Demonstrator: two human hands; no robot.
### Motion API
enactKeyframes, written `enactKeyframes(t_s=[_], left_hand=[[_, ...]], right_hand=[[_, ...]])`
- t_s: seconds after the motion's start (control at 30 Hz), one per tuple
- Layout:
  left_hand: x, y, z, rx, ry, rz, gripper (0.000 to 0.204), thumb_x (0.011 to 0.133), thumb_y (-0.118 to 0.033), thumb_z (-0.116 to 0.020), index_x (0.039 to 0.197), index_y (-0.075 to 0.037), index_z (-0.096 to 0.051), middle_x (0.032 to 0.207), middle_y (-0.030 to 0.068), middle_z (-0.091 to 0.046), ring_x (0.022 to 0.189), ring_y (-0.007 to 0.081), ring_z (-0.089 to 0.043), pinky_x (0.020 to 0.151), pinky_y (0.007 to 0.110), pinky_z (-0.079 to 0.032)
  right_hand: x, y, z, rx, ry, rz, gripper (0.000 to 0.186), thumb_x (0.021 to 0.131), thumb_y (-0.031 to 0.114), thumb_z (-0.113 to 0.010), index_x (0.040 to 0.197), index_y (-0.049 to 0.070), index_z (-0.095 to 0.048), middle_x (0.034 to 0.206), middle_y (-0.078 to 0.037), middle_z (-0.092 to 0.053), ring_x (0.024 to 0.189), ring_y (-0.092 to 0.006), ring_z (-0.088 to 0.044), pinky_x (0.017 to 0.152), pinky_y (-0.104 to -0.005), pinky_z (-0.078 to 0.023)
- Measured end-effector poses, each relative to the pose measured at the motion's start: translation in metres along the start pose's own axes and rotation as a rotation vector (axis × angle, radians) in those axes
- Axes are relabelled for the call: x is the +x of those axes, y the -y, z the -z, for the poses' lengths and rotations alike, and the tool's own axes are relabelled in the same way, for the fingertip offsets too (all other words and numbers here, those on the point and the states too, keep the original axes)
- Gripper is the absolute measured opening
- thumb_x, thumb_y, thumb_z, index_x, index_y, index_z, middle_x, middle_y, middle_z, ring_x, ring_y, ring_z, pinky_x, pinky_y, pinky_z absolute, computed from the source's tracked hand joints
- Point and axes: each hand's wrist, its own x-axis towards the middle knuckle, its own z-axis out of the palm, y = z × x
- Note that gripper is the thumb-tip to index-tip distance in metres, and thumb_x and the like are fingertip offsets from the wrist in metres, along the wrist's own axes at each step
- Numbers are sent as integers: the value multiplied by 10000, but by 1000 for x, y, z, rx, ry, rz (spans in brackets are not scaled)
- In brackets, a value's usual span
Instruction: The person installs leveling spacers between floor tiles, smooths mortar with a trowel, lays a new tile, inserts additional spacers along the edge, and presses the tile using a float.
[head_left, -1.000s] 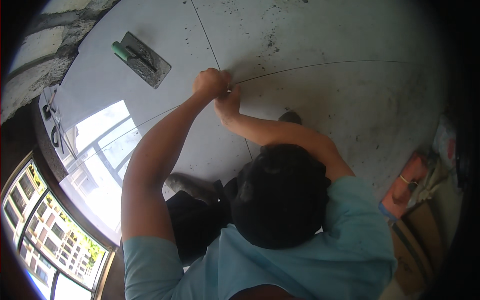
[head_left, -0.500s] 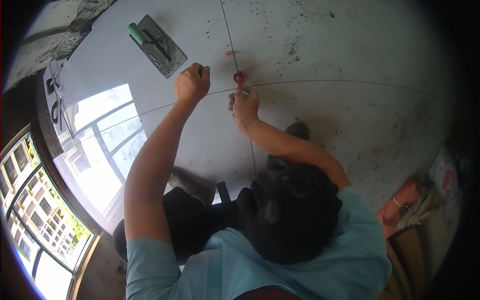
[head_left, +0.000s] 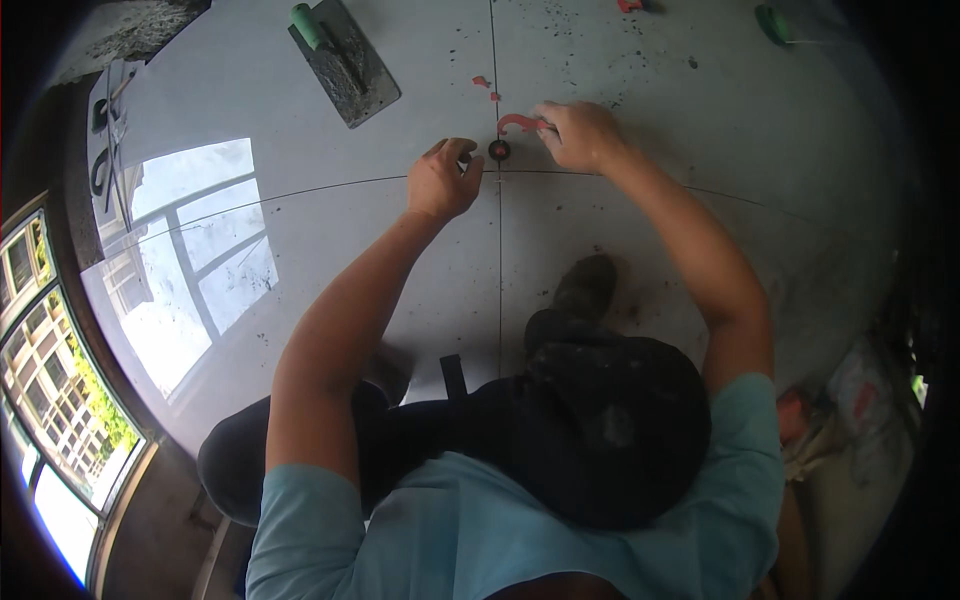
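Head view: seen from above, blue shirt and black trousers fill the near part, over pale tiles.
Shoe: it stands on a tile, right of the joint, which probably gives firm support close to the hands.
Left hand: its fingers are bent, thumb apart from them, and I see nothing held. It is just left of the knob, perhaps so near for steadying this small part.
Right hand: thumb and fingers pinch one end of the red hook. This grip seems chosen because it leaves the curved part uncovered, turned toward the knob.
Hook: it is between right hand and knob; whether its tip touches the knob, I cannot tell.
Knob: black, round, red in the middle, it sits on the joint, just beyond the crossing with another one. Such a place likely lets it bear on two neighbouring tiles together.
Red bits: they lie beyond the knob, near the joint, without order, so they look simply dropped.
Trowel: it lies flat, green handle on top, beyond the left hand, probably laid aside to be out of the way.
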Motion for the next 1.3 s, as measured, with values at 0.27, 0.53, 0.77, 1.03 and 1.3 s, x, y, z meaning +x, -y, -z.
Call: enactKeyframes(t_s=[0.27, 0.53, 0.77, 1.03, 1.3], left_hand=[[7, -25, -16, 282, -63, -282, 149, 817, -219, -649, 925, -116, -642, 818, 66, -649, 790, 272, -649, 716, 411, -505], [37, -51, -10, 772, 338, -393, 92, 841, -109, -557, 779, -73, -614, 737, 85, -659, 700, 241, -669, 650, 383, -507], [42, -51, -12, 914, 542, -293, 130, 869, -99, -529, 892, -110, -657, 759, 80, -665, 680, 247, -683, 591, 393, -529], [45, -55, -18, 932, 599, -242, 139, 846, -117, -545, 905, -124, -670, 753, 72, -679, 679, 245, -693, 589, 372, -542], [51, -53, -13, 984, 620, -311, 88, 834, -125, -567, 842, -134, -654, 771, 34, -691, 701, 197, -702, 595, 343, -529]], right_hand=[[70, 44, 7, -464, 585, 393, 184, 763, 129, -634, 928, 102, -711, 863, -131, -700, 853, -326, -667, 746, -440, -533], [87, 33, -15, -539, 556, 512, 153, 730, 186, -673, 836, 92, -733, 871, -122, -709, 870, -296, -686, 754, -416, -551], [79, 1, -27, -384, 443, 662, 101, 700, 177, -702, 747, 100, -656, 782, -97, -672, 795, -297, -663, 756, -411, -511], [67, -14, -49, -298, 144, 757, 149, 689, 252, -706, 768, 129, -675, 788, -65, -687, 817, -261, -685, 746, -400, -533], [54, -7, -39, -278, 186, 567, 98, 726, 202, -654, 778, 121, -645, 771, -80, -680, 786, -276, -679, 709, -417, -527]])
